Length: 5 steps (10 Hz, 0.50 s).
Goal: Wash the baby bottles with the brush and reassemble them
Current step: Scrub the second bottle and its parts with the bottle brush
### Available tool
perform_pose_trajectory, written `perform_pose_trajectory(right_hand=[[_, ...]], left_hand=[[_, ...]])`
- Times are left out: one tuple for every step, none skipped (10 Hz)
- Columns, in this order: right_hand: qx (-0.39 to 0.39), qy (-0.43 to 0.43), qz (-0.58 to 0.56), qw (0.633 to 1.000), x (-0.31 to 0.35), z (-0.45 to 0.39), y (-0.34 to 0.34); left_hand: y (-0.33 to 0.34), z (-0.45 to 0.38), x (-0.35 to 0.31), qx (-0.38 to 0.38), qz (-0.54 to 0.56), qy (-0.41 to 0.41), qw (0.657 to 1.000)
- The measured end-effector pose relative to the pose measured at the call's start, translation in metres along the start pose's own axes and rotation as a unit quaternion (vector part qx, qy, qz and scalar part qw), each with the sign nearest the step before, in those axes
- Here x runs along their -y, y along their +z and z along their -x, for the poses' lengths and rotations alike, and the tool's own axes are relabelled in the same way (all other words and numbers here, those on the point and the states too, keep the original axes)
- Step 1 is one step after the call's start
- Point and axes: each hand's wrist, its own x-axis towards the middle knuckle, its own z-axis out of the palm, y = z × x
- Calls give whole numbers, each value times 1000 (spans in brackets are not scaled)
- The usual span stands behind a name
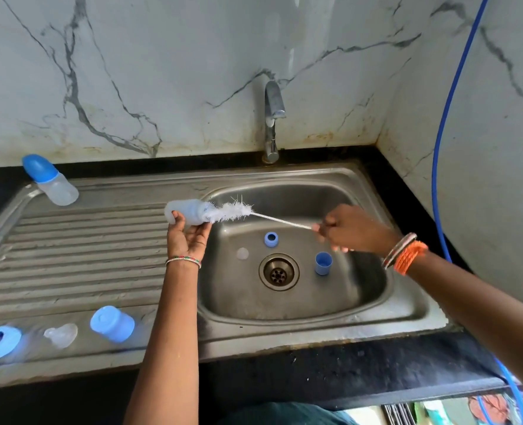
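Both hands work over the sink [376,210] so drips fall in. The left hand [186,237] holds the bottle [186,212] sideways, mouth toward the brush [232,211], whose wire handle the right hand [352,230] pinches.

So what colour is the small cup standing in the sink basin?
Blue, seen in the head view: the small plastic cup right of the drain.

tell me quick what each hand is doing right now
Left hand: grips the clear bottle.
Right hand: pinches the brush by its wire handle, bristles at the bottle mouth.
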Motion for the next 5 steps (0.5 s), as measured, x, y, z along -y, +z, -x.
perform_pose_trajectory(right_hand=[[-298, -151, 280, 900, -6, 4, 13], [-296, -159, 139, 931, -5, 3, 14], [150, 105, -256, 949, 2, 3, -2], [180, 72, -261, 946, -1, 1, -2], [-80, -51, 77, 992, 1, 11, -2]], left_hand=[[5, 0, 5, -31, 27, 2, 999], [3, -2, 9, -32, 22, -1, 999], [-4, -3, 8, 5, -39, 17, 999], [-4, -4, 3, 21, -50, 26, 998], [-3, -5, 3, -6, -78, 39, 996]])
